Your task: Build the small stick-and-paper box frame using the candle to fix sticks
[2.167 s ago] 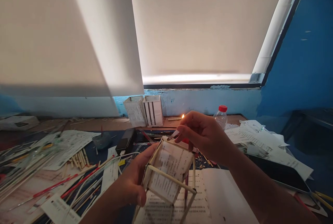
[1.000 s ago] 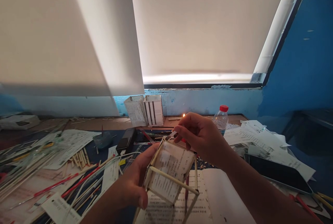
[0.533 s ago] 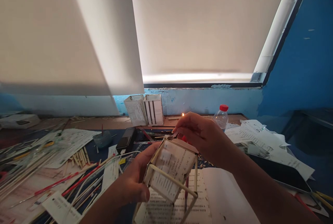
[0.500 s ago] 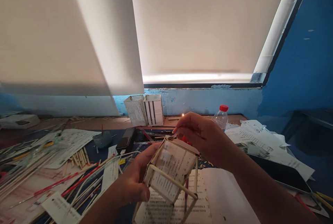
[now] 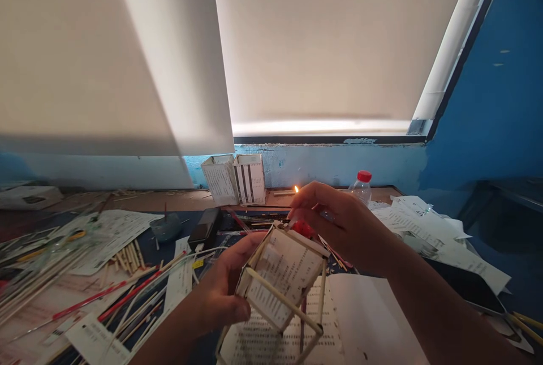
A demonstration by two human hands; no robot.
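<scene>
Gripping the frame [image 5: 282,274] from its left side, the left hand [image 5: 220,300] is closed round the near edge, thumb on the front stick, holding it tilted above a printed sheet [image 5: 263,345]. The right hand [image 5: 343,226] hovers at the frame's top far corner, fingertips [image 5: 292,215] pinched together there (what they pinch is too small to tell). Just beyond that corner burns a small flame [image 5: 296,189]. Behind the frame stand two paper boxes [image 5: 235,180]; behind and right of it, a bottle [image 5: 360,185]. Left of the frame lie loose sticks [image 5: 127,260], right of it crumpled papers [image 5: 428,220].
</scene>
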